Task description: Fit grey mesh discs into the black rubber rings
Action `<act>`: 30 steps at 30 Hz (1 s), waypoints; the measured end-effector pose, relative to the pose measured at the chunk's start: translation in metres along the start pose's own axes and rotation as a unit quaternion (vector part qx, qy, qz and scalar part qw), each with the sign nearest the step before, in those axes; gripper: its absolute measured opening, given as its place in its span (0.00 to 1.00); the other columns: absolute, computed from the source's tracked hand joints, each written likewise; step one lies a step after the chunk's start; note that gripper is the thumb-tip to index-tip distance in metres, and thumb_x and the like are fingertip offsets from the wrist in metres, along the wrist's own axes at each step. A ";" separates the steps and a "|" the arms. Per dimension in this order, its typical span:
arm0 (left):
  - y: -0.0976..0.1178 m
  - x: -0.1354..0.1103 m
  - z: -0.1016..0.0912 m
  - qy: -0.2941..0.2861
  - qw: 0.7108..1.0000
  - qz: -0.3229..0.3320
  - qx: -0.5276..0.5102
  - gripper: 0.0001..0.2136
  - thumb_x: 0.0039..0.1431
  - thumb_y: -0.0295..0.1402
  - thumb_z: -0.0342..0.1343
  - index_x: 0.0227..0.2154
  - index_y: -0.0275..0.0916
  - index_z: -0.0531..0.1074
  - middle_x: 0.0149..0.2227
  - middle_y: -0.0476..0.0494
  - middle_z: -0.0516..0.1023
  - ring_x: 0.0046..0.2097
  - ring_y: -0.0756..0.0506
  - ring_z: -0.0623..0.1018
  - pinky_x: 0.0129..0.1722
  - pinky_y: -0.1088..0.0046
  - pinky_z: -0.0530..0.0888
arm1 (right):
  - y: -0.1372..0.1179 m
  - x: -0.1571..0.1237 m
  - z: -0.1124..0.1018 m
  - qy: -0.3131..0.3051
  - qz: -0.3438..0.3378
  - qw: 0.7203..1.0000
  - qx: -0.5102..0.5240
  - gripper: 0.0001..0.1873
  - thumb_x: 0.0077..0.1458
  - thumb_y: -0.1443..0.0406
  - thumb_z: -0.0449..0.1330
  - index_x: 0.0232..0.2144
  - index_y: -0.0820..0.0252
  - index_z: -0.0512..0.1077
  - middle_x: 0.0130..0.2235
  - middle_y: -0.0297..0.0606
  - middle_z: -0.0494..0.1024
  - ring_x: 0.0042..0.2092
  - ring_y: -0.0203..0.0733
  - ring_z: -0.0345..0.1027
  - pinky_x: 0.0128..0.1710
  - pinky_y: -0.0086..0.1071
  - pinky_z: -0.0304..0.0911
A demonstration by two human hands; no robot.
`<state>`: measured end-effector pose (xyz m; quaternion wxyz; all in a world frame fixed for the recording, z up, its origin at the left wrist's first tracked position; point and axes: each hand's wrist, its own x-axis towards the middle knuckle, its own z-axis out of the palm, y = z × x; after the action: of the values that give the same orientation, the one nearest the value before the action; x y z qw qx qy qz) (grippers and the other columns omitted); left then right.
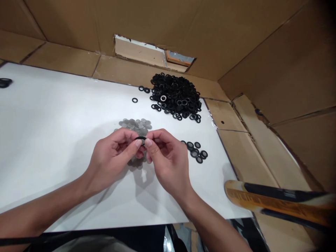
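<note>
Left hand (109, 154) and right hand (170, 157) meet on one black ring (141, 137)

Both are pinched narrow, thumbs in front and forefingers behind, gripping opposite sides of the ring above the middle of the white table (39, 122). Something greyish shows inside its rim, though the thumbs cover too much for me to tell how it sits. My advice, watching from here, would be to keep the ring level, match the pressure of both thumbs and work the rim round evenly, since a lopsided push could tilt or buckle it. Fingertips are best kept clear of its centre.

Around and behind the hands spread loose grey discs (135, 124). Toward the table's right edge lie several filled rings (194, 153), black around grey centres. At the far right corner rises a heap of black rings (175, 92), a few strays beside it. Two or so dark pieces (5, 83) sit by the far left corner.

Across the right edge, toward the near corner, reaches a yellow-and-black object (273, 197); pale marks on its dark band could be lettering, but they are too blurred to read. I can make out no writing on the cardboard walls (78, 24).
</note>
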<state>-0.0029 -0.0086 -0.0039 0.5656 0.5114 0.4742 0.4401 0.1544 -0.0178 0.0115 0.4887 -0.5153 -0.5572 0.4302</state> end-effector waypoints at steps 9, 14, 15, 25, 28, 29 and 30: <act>0.000 0.002 0.002 0.034 0.999 0.022 -0.019 0.04 0.67 0.34 0.63 0.36 0.42 0.76 0.28 0.55 0.82 0.31 0.51 0.83 0.33 0.79 0.80 | 0.004 -0.001 0.003 0.007 0.010 1.000 0.002 0.06 0.62 0.63 0.67 0.32 0.57 0.76 0.33 0.35 0.78 0.32 0.39 0.75 0.32 0.35 0.72; 0.000 0.003 0.001 0.012 1.000 0.006 -0.023 0.05 0.67 0.36 0.63 0.37 0.43 0.76 0.29 0.54 0.83 0.31 0.50 0.83 0.34 0.77 0.81 | 0.004 0.002 0.002 0.020 0.008 1.000 -0.008 0.05 0.61 0.63 0.67 0.32 0.56 0.77 0.34 0.34 0.78 0.33 0.38 0.74 0.34 0.34 0.71; -0.001 0.003 0.000 0.004 1.000 -0.001 -0.017 0.05 0.67 0.37 0.64 0.37 0.42 0.77 0.30 0.53 0.83 0.32 0.49 0.83 0.34 0.76 0.81 | 0.004 0.003 0.001 0.027 0.006 1.000 -0.014 0.05 0.61 0.63 0.67 0.32 0.57 0.77 0.33 0.34 0.79 0.33 0.38 0.73 0.34 0.34 0.70; -0.003 0.003 -0.005 -0.014 0.999 0.005 0.045 0.08 0.65 0.40 0.65 0.35 0.41 0.80 0.31 0.49 0.84 0.34 0.46 0.84 0.36 0.72 0.83 | 0.007 0.003 -0.006 -0.025 0.011 0.998 -0.051 0.08 0.64 0.62 0.63 0.32 0.58 0.73 0.30 0.32 0.75 0.29 0.36 0.67 0.29 0.31 0.64; -0.002 0.002 -0.003 -0.012 0.999 0.005 0.035 0.06 0.65 0.37 0.65 0.35 0.41 0.79 0.31 0.50 0.84 0.34 0.47 0.85 0.36 0.75 0.82 | 0.008 0.000 -0.003 -0.045 0.008 0.999 -0.019 0.09 0.68 0.61 0.59 0.34 0.57 0.69 0.31 0.32 0.73 0.30 0.36 0.67 0.29 0.32 0.63; -0.002 0.001 -0.003 -0.006 0.999 0.007 0.036 0.06 0.65 0.37 0.65 0.35 0.41 0.79 0.31 0.50 0.84 0.34 0.47 0.85 0.36 0.75 0.82 | 0.009 -0.001 -0.001 -0.046 0.007 0.999 -0.015 0.09 0.69 0.61 0.58 0.34 0.57 0.68 0.31 0.33 0.72 0.31 0.37 0.67 0.30 0.32 0.64; -0.002 0.001 -0.003 0.000 0.999 0.009 0.039 0.05 0.65 0.36 0.65 0.35 0.41 0.79 0.31 0.50 0.84 0.34 0.48 0.85 0.37 0.76 0.82 | 0.009 -0.003 0.000 -0.044 0.006 0.999 -0.015 0.09 0.69 0.61 0.56 0.34 0.57 0.68 0.32 0.33 0.72 0.33 0.37 0.67 0.31 0.32 0.64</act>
<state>-0.0053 -0.0073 -0.0059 0.5408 0.5374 0.4866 0.4265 0.1555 -0.0194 0.0022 0.4534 -0.5068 -0.5811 0.4470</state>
